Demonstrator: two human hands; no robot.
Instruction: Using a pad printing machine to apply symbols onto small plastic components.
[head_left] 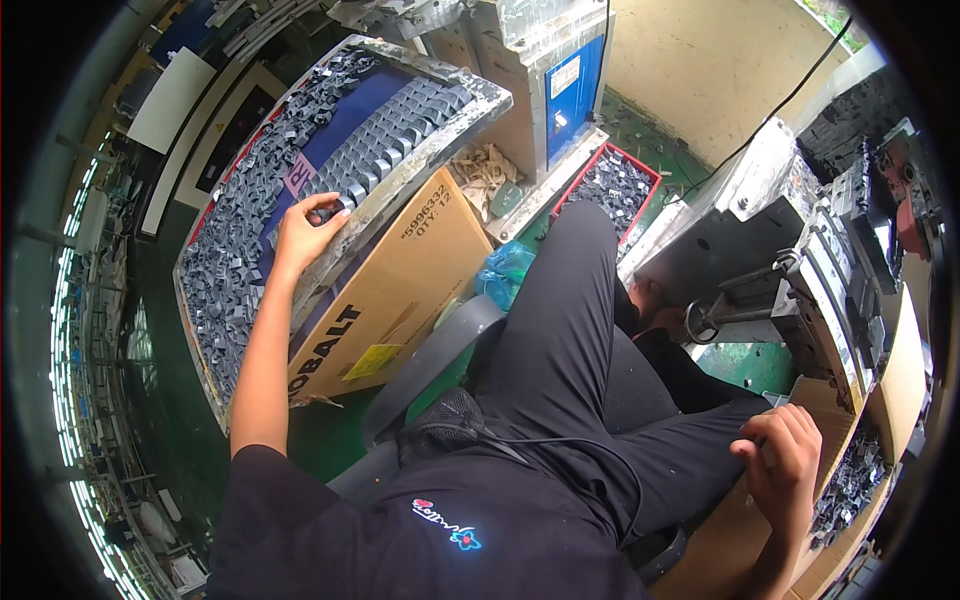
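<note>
My left hand (308, 236) reaches to the near edge of a worktable (490, 98). Its thumb and fingers close on a small curved grey metal piece (352, 192) at the end of neat rows of like pieces (410, 122). Loose grey metal pieces (222, 268) lie heaped along the table's left side. Over by my knee, my right hand (782, 455) hangs with its fingers loosely curled, and nothing shows in it. Below and beside it stands an open cardboard box (722, 545) with dark metal pieces (845, 490) inside.
A flattened brown carton (400, 285) leans against the table's side. A red tray (655, 178) of grey pieces sits on the green floor past my knee. At right stands a metal machine (720, 245) with a round handle (700, 322). A blue-panelled machine (572, 105) rises ahead.
</note>
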